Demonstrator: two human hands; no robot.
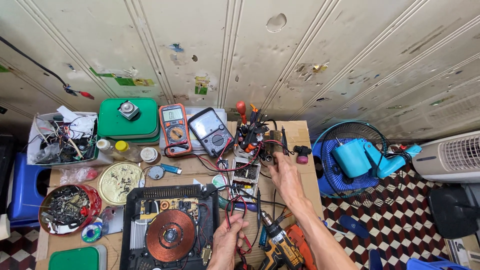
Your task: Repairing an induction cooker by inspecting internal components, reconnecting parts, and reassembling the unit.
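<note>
Desk left edge: clear bin [37,145] of tangled wires at the far corner, red tin [70,209] full of metal scraps nearer the front. Green lidded boxes [127,124] against the far edge, gold round lid [119,182] in front of them. Orange digital multimeter [175,129] and grey analog meter [212,131] side by side at the far edge, middle. Opened induction cooker [170,227] with copper coil sits at the front edge, centre. Left hand [227,240] at the front edge, just right of the cooker, fingers curled, pinching the red and black test leads [235,212]. Right hand [282,172] reaches to the far right part of the desk, fingers closed on a small brown block [275,137] beside the tool holder [250,132]. Yellow cordless drill [277,247] lies near the front right corner. Blue fan [352,157] stands off the desk, right.
</note>
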